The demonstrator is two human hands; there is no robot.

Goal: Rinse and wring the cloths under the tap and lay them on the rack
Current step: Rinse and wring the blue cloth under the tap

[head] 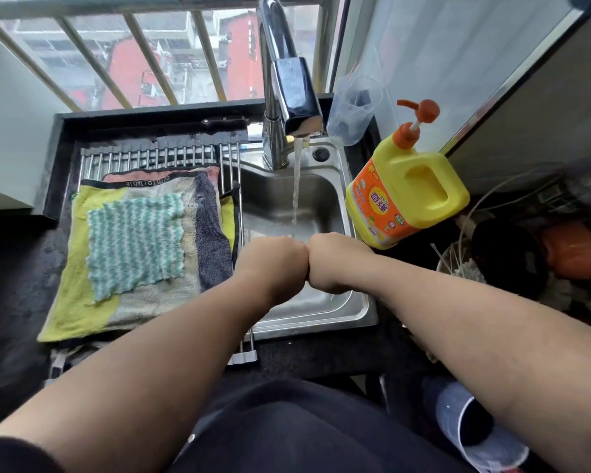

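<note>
Two fists meet over the stainless steel sink (277, 196). My left hand (273, 257) and my right hand (335, 257) press knuckle to knuckle, backs upward, at the spot where the thin stream of water (296, 186) from the chrome swan-neck tap (287, 80) comes down. Both sets of fingers curl downward out of my sight, so I cannot tell whether they are clamped on a cloth or on nothing.

Left of the sink, the steel roll-up rack (151, 155) carries a flat pile of cloths. A green-and-white wavy-striped cloth (133, 240) lies on top of a beige towel (157, 302). A yellow-green towel (72, 268) shows at the left, a dark grey towel (212, 233) along the right edge, and a pink cloth (157, 174) at the back.

A yellow detergent bottle with an orange pump (406, 192) stands just right of the sink.
</note>
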